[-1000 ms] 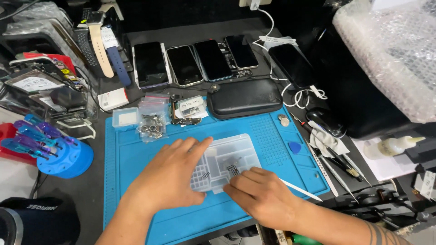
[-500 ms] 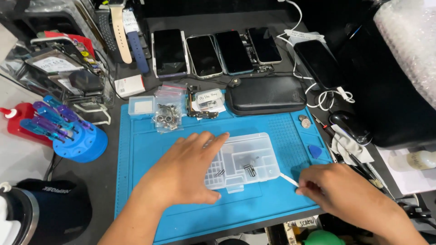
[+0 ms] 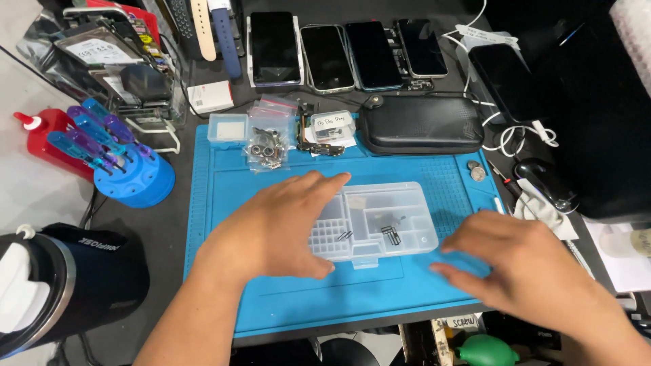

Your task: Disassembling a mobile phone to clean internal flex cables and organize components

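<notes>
My left hand (image 3: 274,227) lies flat, fingers spread and open, palm down on the left end of the clear plastic parts box (image 3: 380,220); holding nothing, just pressing on it. My right hand (image 3: 522,261) is open too, fingers loosely together, hovering just right of the box over the mat; blurred, so can't tell if it touches anything.

Box: translucent, rectangular, rounded corners, moulded into small square cells on the left and bigger compartments on the right. A few small dark metal bits (image 3: 390,232) in the middle compartments. It lies between my hands on the blue silicone mat (image 3: 325,298), which is matte with raised ribs and a dotted grid patch beyond my right hand.

Past my left fingertips: small zip bags of shiny metal hardware (image 3: 266,144) and a small clear square case (image 3: 227,127). Beyond the box: black textured zip pouch (image 3: 420,125), oblong, soft-looking. Behind that, a row of glossy dark-screened phones (image 3: 346,54) face up on the dark surface (image 3: 169,230).

Far left of my left hand: round blue screwdriver stand (image 3: 132,177) with translucent blue and purple handles. Two coins (image 3: 476,170) at the mat's far right corner.
</notes>
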